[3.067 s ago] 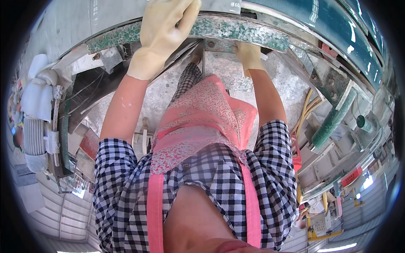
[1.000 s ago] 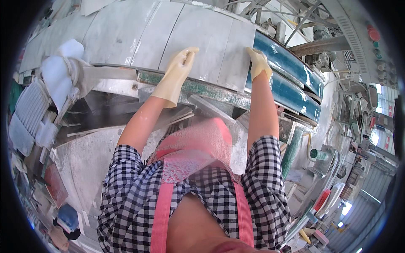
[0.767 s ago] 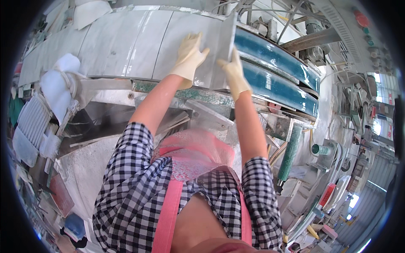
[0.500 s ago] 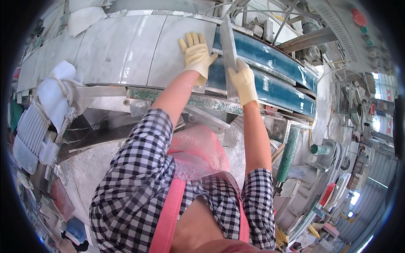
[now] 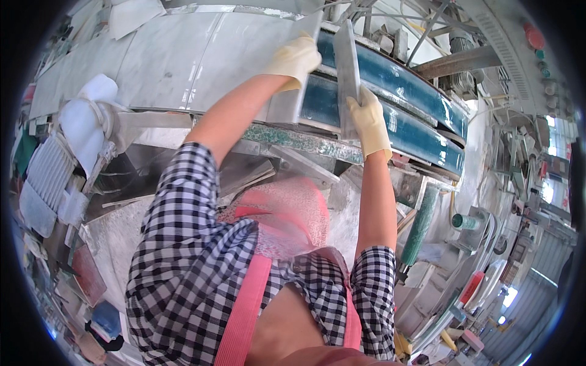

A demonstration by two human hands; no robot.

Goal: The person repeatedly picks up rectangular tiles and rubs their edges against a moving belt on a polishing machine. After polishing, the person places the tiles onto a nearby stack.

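My left hand (image 5: pixel 296 60), in a pale yellow rubber glove, is closed over the right-hand edge of a grey-white stone tile (image 5: pixel 285 108) at the end of the row. That edge looks tipped up off the blue belts. In the same kind of glove, my right hand (image 5: pixel 368 121) grips the near end of a second tile (image 5: pixel 348 70), which stands nearly on edge across the belts. A strip of the blue conveyor belt (image 5: pixel 320 100) shows between the two tiles. The fingertips of my left hand are partly hidden behind the glove.
More glossy tiles (image 5: pixel 159 55) lie side by side toward the left. The twin blue belts (image 5: pixel 406 79) run on to the right. A green-speckled rail (image 5: pixel 293 143) edges the near side. A dusty motor (image 5: pixel 49 183) stands at the left, and a control panel with a red button (image 5: pixel 534 36) at the upper right.
My left hand has gone from lying flat on the end tile to gripping its edge, and that edge has risen. My right hand still holds the standing tile, slightly farther right in view.
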